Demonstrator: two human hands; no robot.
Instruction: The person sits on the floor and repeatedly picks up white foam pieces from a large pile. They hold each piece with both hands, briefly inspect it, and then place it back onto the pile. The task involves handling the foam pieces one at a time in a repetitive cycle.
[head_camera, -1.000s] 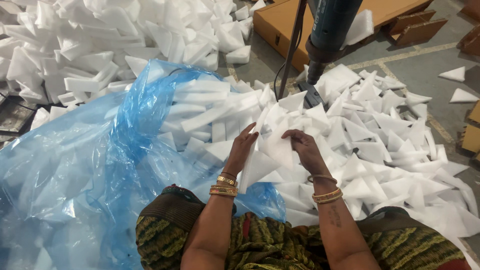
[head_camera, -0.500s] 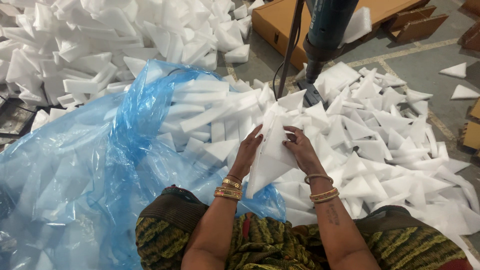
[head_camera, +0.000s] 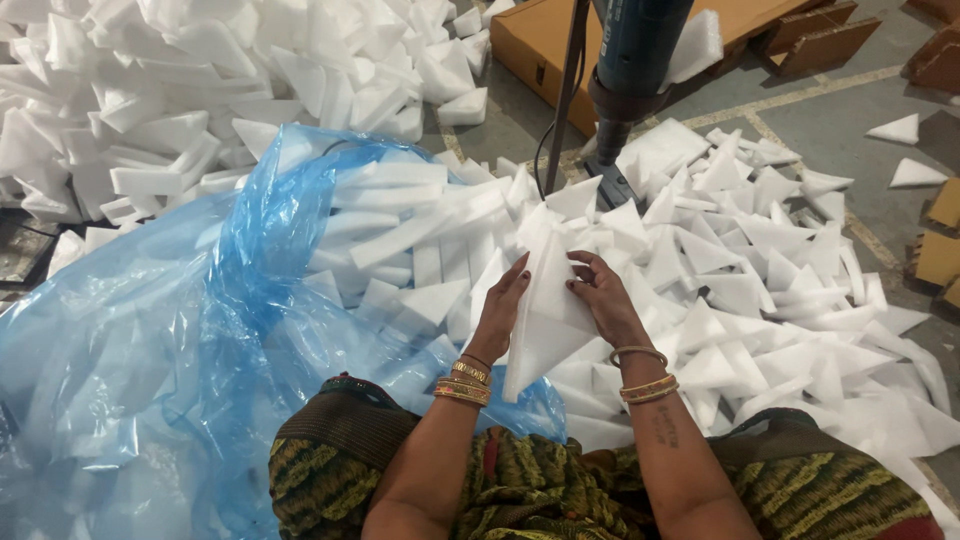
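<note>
Left hand (head_camera: 503, 305) and right hand (head_camera: 600, 297), both clasped on one white foam triangle (head_camera: 545, 320) above countless others.

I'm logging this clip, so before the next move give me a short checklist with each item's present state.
1. Both hands on the stack: ok. The left hand and right hand press a stack of white triangular foam pieces from either side.
2. Stack edges aligned: cannot tell; the far side is hidden.
3. Blue plastic bag open: ok, it gapes to the left with foam pieces inside.
4. More pieces within reach: ok, the loose foam pile lies to the right.
5. Dark blue tool clear of the hands: ok, it hangs beyond them.
</note>
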